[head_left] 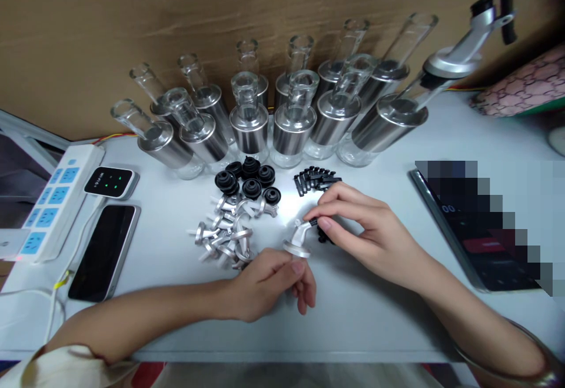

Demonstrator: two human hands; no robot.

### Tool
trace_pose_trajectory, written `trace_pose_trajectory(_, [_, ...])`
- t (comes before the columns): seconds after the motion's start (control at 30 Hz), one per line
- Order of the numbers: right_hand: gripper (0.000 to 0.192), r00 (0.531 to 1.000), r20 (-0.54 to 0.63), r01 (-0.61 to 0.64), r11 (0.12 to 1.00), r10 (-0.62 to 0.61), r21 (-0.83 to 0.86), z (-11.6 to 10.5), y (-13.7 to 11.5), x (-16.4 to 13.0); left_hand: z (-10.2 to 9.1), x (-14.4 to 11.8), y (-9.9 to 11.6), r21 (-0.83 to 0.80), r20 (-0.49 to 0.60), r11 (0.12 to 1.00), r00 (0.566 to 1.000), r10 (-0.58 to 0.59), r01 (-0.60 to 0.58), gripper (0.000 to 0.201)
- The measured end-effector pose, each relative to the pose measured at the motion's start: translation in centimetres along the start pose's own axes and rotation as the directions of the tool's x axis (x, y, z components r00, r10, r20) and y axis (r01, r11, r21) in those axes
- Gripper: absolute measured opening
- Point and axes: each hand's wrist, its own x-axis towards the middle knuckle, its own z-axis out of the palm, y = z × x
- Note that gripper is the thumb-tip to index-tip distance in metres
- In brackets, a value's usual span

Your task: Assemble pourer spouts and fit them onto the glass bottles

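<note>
Two bare hands meet over a white desk [353, 317], working on one small silver pour spout [299, 239]. The left hand [269, 285] pinches the spout's round base between thumb and fingertips. The right hand [362, 226] grips its upper end, fingers closed around a small black piece that is mostly hidden there. The spout's long axis tilts, base low toward the person, narrow end rising up and to the right, away from them.

Just left of the hands lies a heap of loose silver spouts [223, 238]. Behind it sits a cluster of black rubber stoppers [249, 181], and beside that a pile of small black clips [318, 179]. Two rows of glass bottles with steel sleeves [265, 123] stand against the brown wall; the one at far right carries a finished spout [479, 32].

At far left are a power strip [53, 199], a small black device with green lights [110, 182] and a dark phone [103, 249]. On the right a tablet [445, 223] is partly blurred out, its screen unreadable.
</note>
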Motion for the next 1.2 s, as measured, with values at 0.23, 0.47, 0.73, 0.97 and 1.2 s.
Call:
trace_pose_trajectory(0.23, [0.016,0.999,0.022,0.028,0.997,-0.026,-0.07,0.01,0.05,0.11,-0.06,-0.03,0.15,-0.005,-0.004,1.0,1.0,0.003,-0.003,0.061])
trace_pose_trajectory(0.47, [0.005,1.0,0.007,0.018,0.996,-0.018,-0.087,0.19,0.07,-0.2,0.01,-0.02,0.24,0.004,0.001,1.0,1.0,0.002,-0.002,0.061])
trace_pose_trajectory(0.73, [0.007,0.999,-0.006,0.035,0.996,-0.036,-0.086,0.21,0.09,-0.07,0.04,0.01,0.1,0.031,-0.022,0.999,1.0,0.014,-0.014,0.063])
trace_pose_trajectory(0.97, [0.011,0.997,-0.035,0.059,0.995,-0.062,-0.079,0.13,0.16,-0.13,0.05,-0.04,0.32,0.058,-0.024,0.998,1.0,0.011,-0.01,0.065])
trace_pose_trajectory(1.2, [0.011,0.995,-0.019,0.095,0.99,-0.097,-0.1,0.11,0.11,-0.09,0.05,-0.03,0.19,0.071,-0.023,0.997,0.999,0.025,-0.023,0.066])
